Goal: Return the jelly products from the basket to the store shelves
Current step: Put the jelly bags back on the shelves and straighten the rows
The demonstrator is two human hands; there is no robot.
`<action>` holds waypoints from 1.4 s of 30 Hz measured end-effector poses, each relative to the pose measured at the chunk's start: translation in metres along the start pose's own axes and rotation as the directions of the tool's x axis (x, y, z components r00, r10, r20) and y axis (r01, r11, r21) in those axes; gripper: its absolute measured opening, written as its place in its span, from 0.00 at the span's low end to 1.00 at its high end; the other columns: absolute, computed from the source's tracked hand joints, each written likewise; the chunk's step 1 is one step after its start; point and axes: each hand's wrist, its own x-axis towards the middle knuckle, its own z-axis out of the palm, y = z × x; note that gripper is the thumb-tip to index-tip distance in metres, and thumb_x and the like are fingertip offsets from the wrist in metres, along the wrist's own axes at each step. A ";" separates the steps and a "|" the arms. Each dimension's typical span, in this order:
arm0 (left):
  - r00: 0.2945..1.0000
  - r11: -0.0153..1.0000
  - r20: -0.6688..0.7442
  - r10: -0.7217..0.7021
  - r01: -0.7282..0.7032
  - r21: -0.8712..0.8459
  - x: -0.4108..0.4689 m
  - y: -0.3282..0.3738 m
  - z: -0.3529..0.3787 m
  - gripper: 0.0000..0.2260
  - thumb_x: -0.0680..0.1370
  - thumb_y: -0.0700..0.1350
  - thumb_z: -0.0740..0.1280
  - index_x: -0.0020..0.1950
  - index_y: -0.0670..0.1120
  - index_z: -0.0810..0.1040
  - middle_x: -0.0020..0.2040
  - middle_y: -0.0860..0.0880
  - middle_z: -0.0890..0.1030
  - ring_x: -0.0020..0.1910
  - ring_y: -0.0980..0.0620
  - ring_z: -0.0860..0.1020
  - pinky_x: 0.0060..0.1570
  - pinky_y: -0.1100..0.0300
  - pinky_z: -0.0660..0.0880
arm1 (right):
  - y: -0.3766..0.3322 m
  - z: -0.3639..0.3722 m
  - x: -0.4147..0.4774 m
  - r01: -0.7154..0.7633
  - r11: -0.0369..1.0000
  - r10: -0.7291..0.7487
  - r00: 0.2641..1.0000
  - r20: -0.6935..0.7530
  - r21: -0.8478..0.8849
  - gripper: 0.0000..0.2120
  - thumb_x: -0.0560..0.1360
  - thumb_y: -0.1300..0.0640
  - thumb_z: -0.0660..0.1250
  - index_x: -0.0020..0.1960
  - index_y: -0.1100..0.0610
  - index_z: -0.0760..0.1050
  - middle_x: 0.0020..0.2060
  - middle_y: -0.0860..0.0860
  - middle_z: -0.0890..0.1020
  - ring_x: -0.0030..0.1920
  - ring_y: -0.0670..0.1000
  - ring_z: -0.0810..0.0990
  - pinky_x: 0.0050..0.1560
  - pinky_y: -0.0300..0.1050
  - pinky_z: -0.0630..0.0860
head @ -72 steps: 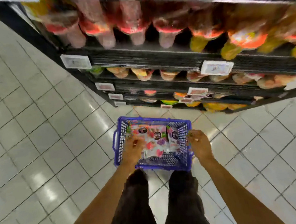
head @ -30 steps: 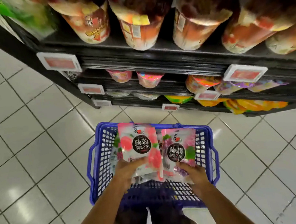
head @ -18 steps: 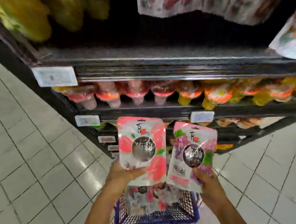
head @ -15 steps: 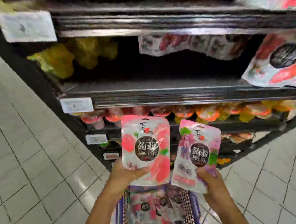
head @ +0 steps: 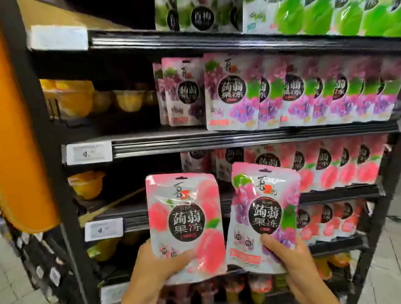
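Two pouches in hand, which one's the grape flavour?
The grape pouch is in the right hand, printed with purple grapes; the peach pouch in the left hand shows pink peaches.

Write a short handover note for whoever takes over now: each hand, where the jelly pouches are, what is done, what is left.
Left hand grips the pink, peach-printed plastic jelly pouch near its bottom.
Right hand grips the purple, grape-printed plastic jelly pouch the same way.
Both pouches are held up before the black metal shelves, not yet on any.
Done: both are in hand.
Left: probably peach pouch to the peach row, grape pouch to the grape row one shelf above. The basket is out of view.
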 end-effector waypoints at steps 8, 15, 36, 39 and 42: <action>0.981 0.982 0.036 0.188 -0.188 -0.016 0.030 0.053 0.008 0.29 0.52 0.49 0.85 0.52 0.54 0.84 0.50 0.44 0.86 0.49 0.44 0.85 0.43 0.55 0.82 | -0.086 0.015 0.040 0.220 0.972 -0.222 0.975 -0.006 -0.085 0.26 0.50 0.39 0.84 0.41 0.50 0.82 0.37 0.57 0.86 0.36 0.52 0.85 0.35 0.40 0.78; 0.979 0.978 -0.033 0.203 -0.204 -0.037 0.044 0.060 0.007 0.32 0.50 0.44 0.85 0.54 0.46 0.83 0.50 0.40 0.86 0.51 0.40 0.84 0.51 0.42 0.80 | -0.144 0.046 0.091 0.311 0.945 -0.306 0.950 0.062 -0.104 0.23 0.55 0.50 0.82 0.45 0.58 0.82 0.38 0.55 0.87 0.37 0.51 0.86 0.32 0.36 0.78; 0.976 0.981 -0.108 0.189 -0.183 0.067 0.057 0.046 -0.008 0.32 0.49 0.46 0.84 0.52 0.45 0.83 0.46 0.42 0.86 0.46 0.43 0.85 0.42 0.51 0.82 | -0.172 0.147 0.189 0.302 0.948 -0.292 0.951 0.103 -0.097 0.17 0.65 0.60 0.81 0.50 0.56 0.80 0.43 0.54 0.87 0.44 0.54 0.87 0.33 0.40 0.78; 0.978 0.981 -0.094 0.188 -0.183 0.063 0.061 0.043 -0.004 0.29 0.50 0.44 0.84 0.50 0.45 0.84 0.46 0.41 0.86 0.46 0.42 0.85 0.40 0.53 0.82 | -0.163 0.151 0.192 0.357 0.911 -0.340 0.933 0.114 -0.205 0.19 0.66 0.57 0.81 0.53 0.58 0.79 0.45 0.54 0.86 0.48 0.56 0.85 0.48 0.52 0.82; 0.978 0.980 -0.076 0.195 -0.191 0.048 0.062 0.041 -0.001 0.26 0.51 0.43 0.84 0.48 0.48 0.85 0.46 0.41 0.86 0.45 0.42 0.85 0.39 0.55 0.82 | -0.161 0.148 0.188 0.415 0.866 -0.386 0.909 0.157 -0.277 0.20 0.66 0.53 0.80 0.55 0.54 0.78 0.47 0.47 0.85 0.49 0.47 0.83 0.49 0.41 0.79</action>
